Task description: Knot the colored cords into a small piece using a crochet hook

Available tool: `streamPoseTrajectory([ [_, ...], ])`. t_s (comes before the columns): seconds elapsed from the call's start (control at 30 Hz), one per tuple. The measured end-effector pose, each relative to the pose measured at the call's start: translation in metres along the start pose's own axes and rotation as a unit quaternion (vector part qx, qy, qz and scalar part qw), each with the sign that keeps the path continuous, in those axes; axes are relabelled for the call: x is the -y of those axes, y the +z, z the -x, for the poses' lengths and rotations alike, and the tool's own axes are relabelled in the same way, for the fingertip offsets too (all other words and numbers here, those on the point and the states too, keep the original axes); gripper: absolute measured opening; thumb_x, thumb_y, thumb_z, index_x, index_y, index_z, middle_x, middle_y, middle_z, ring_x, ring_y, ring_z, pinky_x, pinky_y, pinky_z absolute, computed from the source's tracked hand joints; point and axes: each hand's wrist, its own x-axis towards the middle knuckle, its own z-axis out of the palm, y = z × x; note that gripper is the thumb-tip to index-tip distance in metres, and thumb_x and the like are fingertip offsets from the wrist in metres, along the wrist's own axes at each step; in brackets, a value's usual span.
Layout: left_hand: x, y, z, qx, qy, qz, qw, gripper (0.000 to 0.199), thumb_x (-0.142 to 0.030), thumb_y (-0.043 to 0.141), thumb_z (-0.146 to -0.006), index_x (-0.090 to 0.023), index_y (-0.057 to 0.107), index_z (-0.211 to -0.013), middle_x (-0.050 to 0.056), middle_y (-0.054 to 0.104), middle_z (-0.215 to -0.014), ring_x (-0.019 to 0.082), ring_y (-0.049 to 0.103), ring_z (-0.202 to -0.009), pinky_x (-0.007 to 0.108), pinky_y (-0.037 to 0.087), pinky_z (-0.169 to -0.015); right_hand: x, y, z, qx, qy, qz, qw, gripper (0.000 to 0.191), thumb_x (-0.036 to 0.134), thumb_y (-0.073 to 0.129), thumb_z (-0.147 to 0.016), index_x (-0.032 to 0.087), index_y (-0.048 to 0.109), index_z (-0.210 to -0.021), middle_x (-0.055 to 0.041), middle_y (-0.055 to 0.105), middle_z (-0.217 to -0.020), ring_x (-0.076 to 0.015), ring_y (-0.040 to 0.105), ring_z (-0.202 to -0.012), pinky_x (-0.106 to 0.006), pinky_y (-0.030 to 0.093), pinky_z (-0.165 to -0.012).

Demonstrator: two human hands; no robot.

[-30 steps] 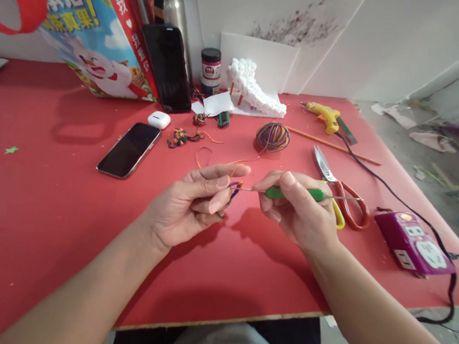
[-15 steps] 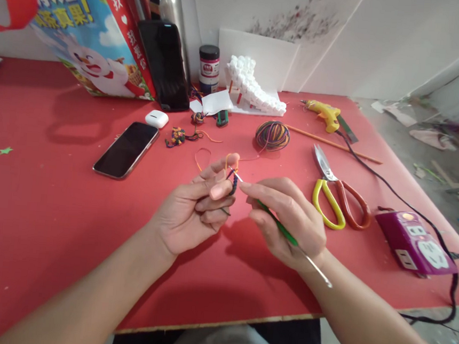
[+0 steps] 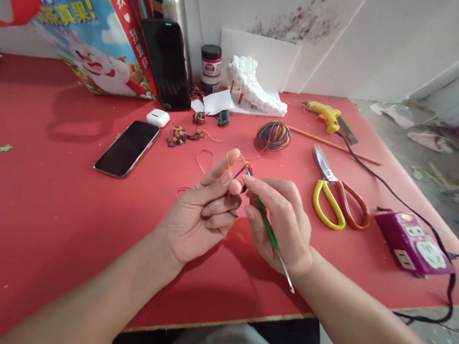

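Between the thumb and fingers of my left hand [image 3: 206,205] is a small dark piece of crochet [image 3: 249,169], partly hidden by fingertips. Orange yarn loops over that hand's raised index finger. My right hand [image 3: 281,219] grips a crochet hook [image 3: 266,221] by its green middle; one metal end reaches the crochet piece and the other points down past the palm. A multicoloured ball of yarn [image 3: 274,136] rests beyond the hands, and a thin strand runs from it toward my left hand.
Scissors [image 3: 340,203] and a purple power socket [image 3: 416,243] lie at right. A yellow glue gun [image 3: 323,116] and a wooden stick [image 3: 336,145] are behind them. At left are a phone [image 3: 127,148], a white earphone case [image 3: 158,117] and a small crocheted piece [image 3: 179,135].
The hook's lower end has swung left and down as my right hand turned and moved left. My left hand has shifted slightly right, and the crochet piece now tilts to the right.
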Motion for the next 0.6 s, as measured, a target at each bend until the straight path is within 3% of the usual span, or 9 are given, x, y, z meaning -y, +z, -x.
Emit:
streamPoseTrajectory([
  [0.23,0.000,-0.008,-0.003,0.038,0.014,-0.076,0.996,0.038,-0.001,0.054,-0.099,-0.021,0.086,-0.095,0.001,0.070,-0.065,0.000,0.025,-0.036,0.008,0.025,-0.035,-0.001,0.002,0.000,-0.002,0.050,-0.053,0.997,0.036,0.013,0.054,-0.105,0.017,0.059,-0.140,-0.0131,0.069,-0.111,-0.0201,0.069,-0.095,-0.031,0.061,-0.074],
  [0.4,-0.012,-0.013,-0.007,0.043,0.059,-0.159,0.984,0.025,-0.002,0.071,-0.088,-0.018,0.087,-0.096,0.001,0.068,-0.062,-0.001,0.024,-0.039,0.007,0.029,-0.037,-0.006,-0.007,-0.003,0.024,0.099,-0.155,0.983,0.029,0.013,0.054,-0.104,0.016,0.067,-0.129,-0.0081,0.070,-0.095,-0.0185,0.068,-0.087,-0.033,0.058,-0.077],
  [0.5,-0.019,-0.013,-0.009,0.051,0.055,-0.175,0.982,0.019,-0.003,0.076,-0.083,-0.016,0.087,-0.092,0.000,0.067,-0.061,-0.001,0.018,-0.041,0.008,0.028,-0.036,-0.008,-0.013,-0.002,0.040,0.185,-0.243,0.951,0.024,0.019,0.055,-0.106,0.019,0.074,-0.121,-0.0046,0.067,-0.088,-0.0147,0.063,-0.073,-0.031,0.052,-0.066],
  [0.6,-0.022,-0.014,-0.010,0.068,0.032,-0.181,0.981,0.017,-0.005,0.080,-0.080,-0.015,0.087,-0.091,-0.001,0.064,-0.059,0.000,0.013,-0.043,0.008,0.027,-0.036,-0.010,-0.016,-0.003,0.023,0.291,-0.347,0.891,0.023,0.025,0.058,-0.106,0.023,0.080,-0.112,-0.0020,0.065,-0.080,-0.0116,0.055,-0.062,-0.027,0.043,-0.055],
])
